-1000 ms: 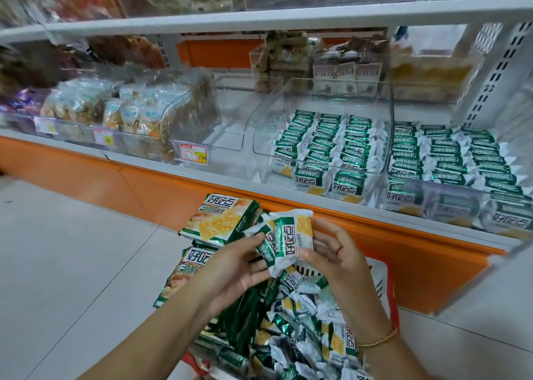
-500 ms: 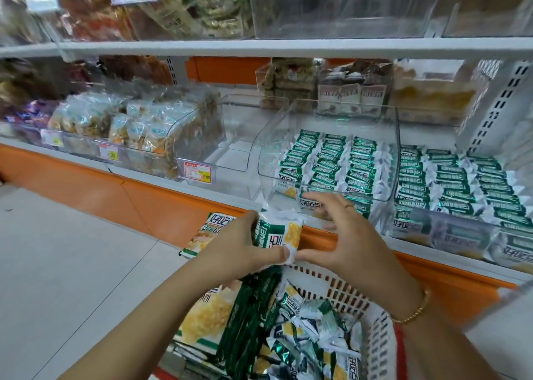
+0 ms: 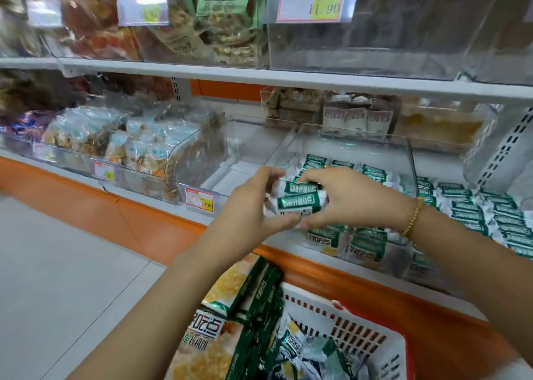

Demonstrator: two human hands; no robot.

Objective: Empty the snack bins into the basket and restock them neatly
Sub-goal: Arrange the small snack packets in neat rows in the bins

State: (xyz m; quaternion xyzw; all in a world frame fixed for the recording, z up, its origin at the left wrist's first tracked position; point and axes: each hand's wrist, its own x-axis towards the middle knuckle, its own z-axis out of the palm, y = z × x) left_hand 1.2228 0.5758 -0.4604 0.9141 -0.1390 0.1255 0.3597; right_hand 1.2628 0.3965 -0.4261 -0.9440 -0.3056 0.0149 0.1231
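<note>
Holding stacked packs between them, the left grip and right grip are clamping opposite ends, likely squaring the edges for neat placement. Just beyond the grips the bin is carrying ordered rows; below them the basket is holding loose stock.

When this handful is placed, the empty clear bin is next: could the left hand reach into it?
Probably yes. The left hand is right beside the empty bin, whose top is open; it only needs to release the green packets it grips with the right hand.
</note>
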